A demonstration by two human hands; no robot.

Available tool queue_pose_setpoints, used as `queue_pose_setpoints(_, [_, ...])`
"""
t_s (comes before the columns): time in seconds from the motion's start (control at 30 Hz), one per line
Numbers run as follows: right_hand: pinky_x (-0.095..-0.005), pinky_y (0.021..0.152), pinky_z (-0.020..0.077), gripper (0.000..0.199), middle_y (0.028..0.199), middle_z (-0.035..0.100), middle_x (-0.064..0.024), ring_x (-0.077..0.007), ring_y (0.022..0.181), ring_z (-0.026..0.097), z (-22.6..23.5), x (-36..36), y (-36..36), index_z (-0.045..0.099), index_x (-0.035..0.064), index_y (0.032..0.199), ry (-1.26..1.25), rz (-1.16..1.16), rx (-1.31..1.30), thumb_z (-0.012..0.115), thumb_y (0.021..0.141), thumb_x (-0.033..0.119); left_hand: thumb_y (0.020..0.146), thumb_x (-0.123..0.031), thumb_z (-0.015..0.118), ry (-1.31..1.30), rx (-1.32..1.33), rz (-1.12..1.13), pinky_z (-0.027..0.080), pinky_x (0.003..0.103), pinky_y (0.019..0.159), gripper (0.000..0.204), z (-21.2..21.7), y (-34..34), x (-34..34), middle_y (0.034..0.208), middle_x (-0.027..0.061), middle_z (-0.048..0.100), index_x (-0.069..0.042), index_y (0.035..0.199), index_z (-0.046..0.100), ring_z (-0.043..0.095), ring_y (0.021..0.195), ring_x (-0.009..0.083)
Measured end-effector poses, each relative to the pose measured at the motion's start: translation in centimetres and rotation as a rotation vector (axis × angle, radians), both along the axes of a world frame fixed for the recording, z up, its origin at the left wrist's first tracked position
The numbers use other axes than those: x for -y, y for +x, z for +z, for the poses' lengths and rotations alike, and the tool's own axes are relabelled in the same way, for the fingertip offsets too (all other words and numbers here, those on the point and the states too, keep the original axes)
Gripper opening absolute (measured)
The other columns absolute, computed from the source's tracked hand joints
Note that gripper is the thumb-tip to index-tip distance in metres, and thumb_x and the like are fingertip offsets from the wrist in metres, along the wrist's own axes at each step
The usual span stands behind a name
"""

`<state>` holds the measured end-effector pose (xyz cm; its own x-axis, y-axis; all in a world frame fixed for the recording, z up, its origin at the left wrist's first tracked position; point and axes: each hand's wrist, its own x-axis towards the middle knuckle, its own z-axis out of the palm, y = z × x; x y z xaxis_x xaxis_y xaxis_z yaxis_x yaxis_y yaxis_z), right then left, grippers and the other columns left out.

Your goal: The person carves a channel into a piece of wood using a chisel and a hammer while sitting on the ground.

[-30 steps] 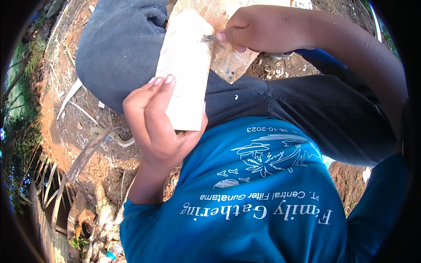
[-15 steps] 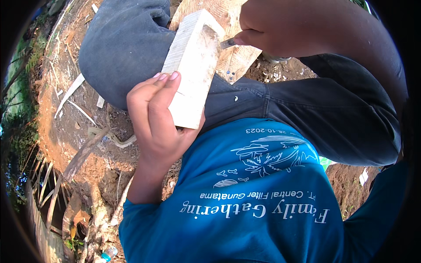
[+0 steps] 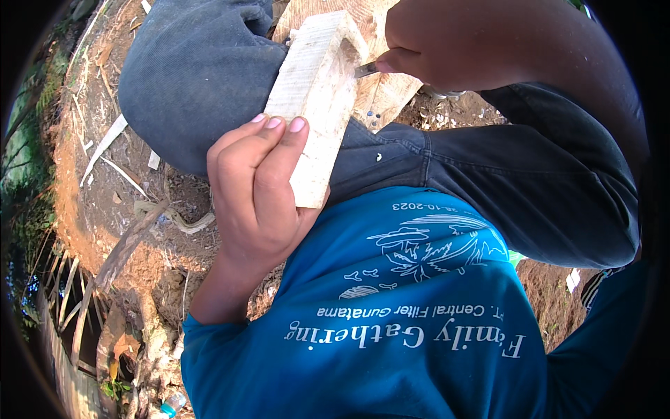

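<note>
My left hand [image 3: 258, 195] grips the near end of a pale rectangular wooden block [image 3: 317, 98], fingers wrapped over its top face. The block slants up and away across my lap, its side face turned toward the right. My right hand [image 3: 447, 42] is closed around a small metal blade [image 3: 366, 69] whose tip touches the block's upper right edge. My knees in dark trousers [image 3: 202, 77] lie under the block. A flat board [image 3: 387, 94] shows behind it.
Bare reddish soil [image 3: 105, 188] with sticks, wood strips and chips lies to the left. A thick stick [image 3: 125, 248] lies on the ground by my left forearm. Greenery borders the far left. My blue shirt [image 3: 419, 314] fills the lower view.
The block has turned so its side face shows more and has come closer. My right hand with the blade moved up and right along the block's edge.
</note>
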<state>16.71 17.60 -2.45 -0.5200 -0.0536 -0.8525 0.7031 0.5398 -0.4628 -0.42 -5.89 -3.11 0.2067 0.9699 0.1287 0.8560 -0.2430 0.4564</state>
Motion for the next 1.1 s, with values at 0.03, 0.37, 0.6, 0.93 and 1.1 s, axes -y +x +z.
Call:
queue_pose_setpoints(0.03, [-0.0446,0.073,0.0502,0.053,0.078,0.065,-0.0162,-0.0332,0.074,0.063,-0.1,0.1,0.0,0.067,-0.0007,0.089,-0.002,-0.002,0.002,0.041,0.106,0.042,0.069,-0.004,0.081,0.001,0.004,0.005,0.05,0.044,0.097,0.064,0.0,0.0,0.0,0.118,0.0171,0.052,0.004,0.127,0.056,0.057,0.112,0.0347])
queue_pose_setpoints(0.37, [-0.0455,0.073,0.0496,0.054,0.078,0.065,-0.0174,-0.034,0.074,0.062,-0.5,0.3,-0.1,0.068,-0.0008,0.089,-0.044,-0.028,0.017,0.042,0.106,0.043,0.069,-0.006,0.082,0.053,-0.027,0.014,0.052,0.044,0.094,0.061,-0.6,0.5,0.3,0.116,0.0162,0.052,0.005,0.124,0.057,0.058,0.11,0.0337])
queue_pose_setpoints(0.6, [-0.0461,0.074,0.0492,0.054,0.077,0.064,-0.0182,-0.0346,0.074,0.062,-0.8,1.5,-0.2,0.069,-0.0009,0.088,-0.047,-0.078,0.016,0.043,0.105,0.043,0.071,-0.007,0.083,0.092,-0.03,0.027,0.052,0.043,0.091,0.061,-1.0,0.9,0.3,0.115,0.016,0.052,0.004,0.125,0.057,0.058,0.107,0.0329])
queue_pose_setpoints(0.93, [-0.0289,0.052,0.0414,0.057,0.059,0.05,-0.0042,-0.0116,0.051,0.051,-4.3,3.5,3.4,0.061,0.0088,0.077,-0.298,-0.522,-0.103,0.045,0.106,0.055,0.067,-0.009,0.086,-0.068,0.163,0.21,0.051,0.04,0.091,0.075,0.1,0.9,0.2,0.118,0.0154,0.049,0.001,0.133,0.052,0.056,0.109,0.0294])
queue_pose_setpoints(1.1, [-0.0444,0.073,0.0498,0.05,0.082,0.068,-0.0196,-0.0357,0.077,0.064,0.4,1.4,2.7,0.071,0.0,0.091,0.076,-0.208,-0.223,0.047,0.103,0.042,0.068,-0.008,0.09,-0.132,0.288,0.262,0.052,0.039,0.095,0.081,1.2,0.6,-0.1,0.123,0.016,0.052,0.002,0.136,0.047,0.058,0.114,0.028])
